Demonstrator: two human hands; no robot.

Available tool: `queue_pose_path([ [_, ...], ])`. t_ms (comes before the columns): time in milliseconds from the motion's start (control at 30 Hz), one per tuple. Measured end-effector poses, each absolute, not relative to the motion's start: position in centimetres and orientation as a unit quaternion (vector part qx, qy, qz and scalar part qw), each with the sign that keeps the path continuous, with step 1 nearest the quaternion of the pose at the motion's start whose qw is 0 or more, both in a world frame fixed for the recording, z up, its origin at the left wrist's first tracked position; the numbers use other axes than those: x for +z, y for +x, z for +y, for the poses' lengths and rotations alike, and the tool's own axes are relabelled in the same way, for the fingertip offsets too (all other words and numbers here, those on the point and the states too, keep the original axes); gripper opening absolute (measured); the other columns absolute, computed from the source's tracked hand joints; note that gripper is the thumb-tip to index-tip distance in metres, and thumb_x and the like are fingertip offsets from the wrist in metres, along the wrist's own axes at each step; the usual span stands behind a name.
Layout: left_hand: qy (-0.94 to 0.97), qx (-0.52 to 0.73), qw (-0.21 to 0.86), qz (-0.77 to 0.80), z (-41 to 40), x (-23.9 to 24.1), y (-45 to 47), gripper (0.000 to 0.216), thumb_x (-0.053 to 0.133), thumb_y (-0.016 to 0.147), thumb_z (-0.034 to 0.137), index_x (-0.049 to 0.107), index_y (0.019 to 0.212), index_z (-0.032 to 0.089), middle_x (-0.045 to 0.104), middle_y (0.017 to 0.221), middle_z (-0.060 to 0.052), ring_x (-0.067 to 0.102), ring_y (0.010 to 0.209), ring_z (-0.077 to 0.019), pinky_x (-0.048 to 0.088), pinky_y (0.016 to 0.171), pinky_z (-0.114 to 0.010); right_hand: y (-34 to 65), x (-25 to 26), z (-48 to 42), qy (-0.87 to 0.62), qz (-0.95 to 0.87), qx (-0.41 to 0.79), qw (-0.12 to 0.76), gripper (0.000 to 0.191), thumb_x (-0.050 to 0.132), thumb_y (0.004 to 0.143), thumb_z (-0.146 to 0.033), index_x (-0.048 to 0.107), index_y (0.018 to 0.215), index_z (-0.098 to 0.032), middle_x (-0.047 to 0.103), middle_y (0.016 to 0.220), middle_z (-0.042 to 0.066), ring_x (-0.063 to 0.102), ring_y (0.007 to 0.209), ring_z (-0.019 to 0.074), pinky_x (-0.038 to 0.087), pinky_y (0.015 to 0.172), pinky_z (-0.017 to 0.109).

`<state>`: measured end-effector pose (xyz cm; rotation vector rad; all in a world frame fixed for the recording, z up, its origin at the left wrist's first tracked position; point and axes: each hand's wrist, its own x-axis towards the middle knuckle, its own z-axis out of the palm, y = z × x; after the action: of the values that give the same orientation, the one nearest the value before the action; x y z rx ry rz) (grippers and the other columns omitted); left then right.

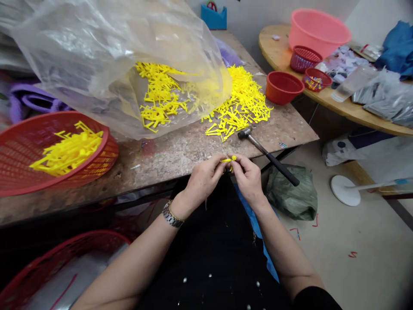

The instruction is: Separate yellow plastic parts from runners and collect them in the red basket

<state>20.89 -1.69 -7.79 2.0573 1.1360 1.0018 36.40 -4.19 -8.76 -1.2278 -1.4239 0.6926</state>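
My left hand [204, 180] and my right hand [247, 175] meet at the table's front edge, both pinched on one small yellow plastic piece [229, 159] held between their fingertips. A watch sits on my left wrist. Beyond the hands a heap of loose yellow plastic pieces [240, 103] lies on the worn table [174, 153]. More of them spill from a big clear plastic bag [106, 56]. A hammer [267, 155] with a black handle lies just right of my hands, its handle sticking out over the table edge.
A red basket [22, 172] at the left holds sorted yellow pieces. Another red basket [51, 267] stands under the table. A red bowl [283, 87] sits at the far right corner. A round wooden table [335, 103] carries a pink basin [318, 30] and small red baskets.
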Motion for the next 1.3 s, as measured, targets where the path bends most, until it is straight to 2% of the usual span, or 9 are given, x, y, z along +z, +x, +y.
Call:
queue_pose_path([
  [267, 0.725, 0.398, 0.350, 0.440, -1.9, -7.4, 21.0, 0.013, 0.052, 0.097, 0.023, 0.063, 0.093, 0.019, 0.065, 0.074, 0.000, 0.063, 0.066, -0.0138, 0.050, 0.061, -0.024, 37.4, -9.1, -4.3, -0.551, -0.575, 0.293, 0.529, 0.028, 0.056, 0.094, -0.030, 0.074, 0.113, -0.021, 0.078, 0.093, 0.004, 0.072, 0.085, 0.0176, 0.057, 0.083, 0.032],
  [667, 0.731, 0.406, 0.355, 0.418, -2.5, -7.2, 21.6, 0.015, 0.052, 0.098, 0.026, 0.065, 0.092, 0.019, 0.065, 0.077, -0.001, 0.062, 0.066, -0.0126, 0.051, 0.060, -0.022, 37.1, -9.2, -4.6, -0.546, -0.603, 0.271, 0.515, 0.027, 0.056, 0.093, -0.027, 0.076, 0.112, -0.024, 0.078, 0.112, 0.005, 0.073, 0.094, 0.0200, 0.058, 0.087, 0.035],
  [1167, 0.748, 0.399, 0.326, 0.419, -2.7, -7.6, 21.9, 0.014, 0.052, 0.097, 0.021, 0.066, 0.094, 0.019, 0.066, 0.078, -0.001, 0.063, 0.068, -0.0134, 0.050, 0.063, -0.023, 37.4, -9.5, -5.1, -0.547, -0.648, 0.197, 0.492, 0.031, 0.052, 0.097, -0.025, 0.075, 0.118, -0.026, 0.078, 0.111, 0.006, 0.072, 0.102, 0.0212, 0.057, 0.092, 0.036],
  [1300, 0.759, 0.394, 0.311, 0.415, -2.7, -7.7, 21.9, 0.014, 0.051, 0.097, 0.020, 0.064, 0.092, 0.019, 0.065, 0.077, -0.001, 0.062, 0.066, -0.0134, 0.049, 0.063, -0.024, 37.3, -9.7, -5.3, -0.552, -0.662, 0.173, 0.476, 0.032, 0.049, 0.099, -0.026, 0.073, 0.120, -0.024, 0.077, 0.107, 0.008, 0.072, 0.097, 0.0218, 0.057, 0.089, 0.036],
])
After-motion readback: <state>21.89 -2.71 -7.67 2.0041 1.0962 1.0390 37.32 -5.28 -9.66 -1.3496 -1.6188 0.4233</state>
